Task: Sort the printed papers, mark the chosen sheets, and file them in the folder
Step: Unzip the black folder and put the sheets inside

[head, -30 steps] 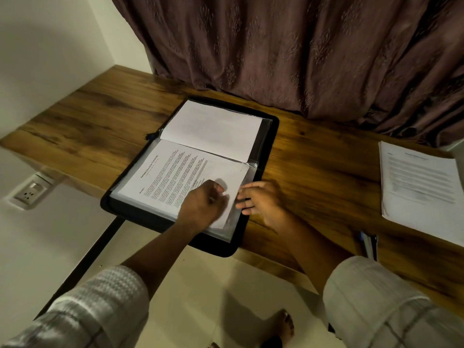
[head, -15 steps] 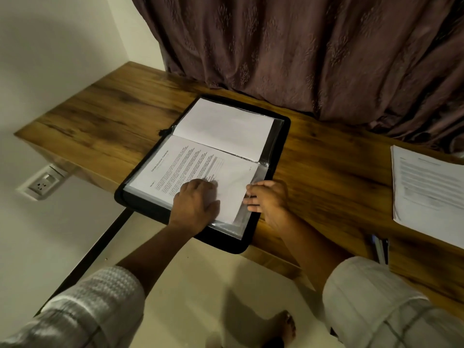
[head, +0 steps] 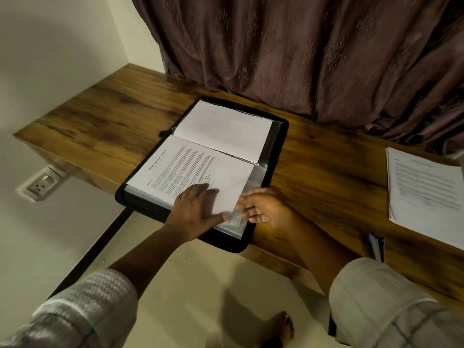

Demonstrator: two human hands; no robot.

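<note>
A black zip folder (head: 275,156) lies open on the wooden desk (head: 100,121). Its far half holds a blank white sheet (head: 223,129). On the near half, a printed sheet (head: 185,167) sits partly inside a clear sleeve (head: 253,179). My left hand (head: 195,209) presses flat on the sheet's near right corner, fingers spread. My right hand (head: 266,207) is at the sleeve's open right edge and pinches the plastic there. A stack of printed papers (head: 426,192) lies at the right end of the desk.
A pen (head: 375,244) lies by the desk's front edge, near my right sleeve. A brown curtain (head: 301,59) hangs behind the desk. On the wall below the desk's left end is a socket (head: 40,185). A bare foot (head: 283,327) stands on the floor.
My left hand has slid a little along the printed sheet and now lies flatter with its fingers spread. My right hand stays at the sleeve's edge. The camera view has shifted.
</note>
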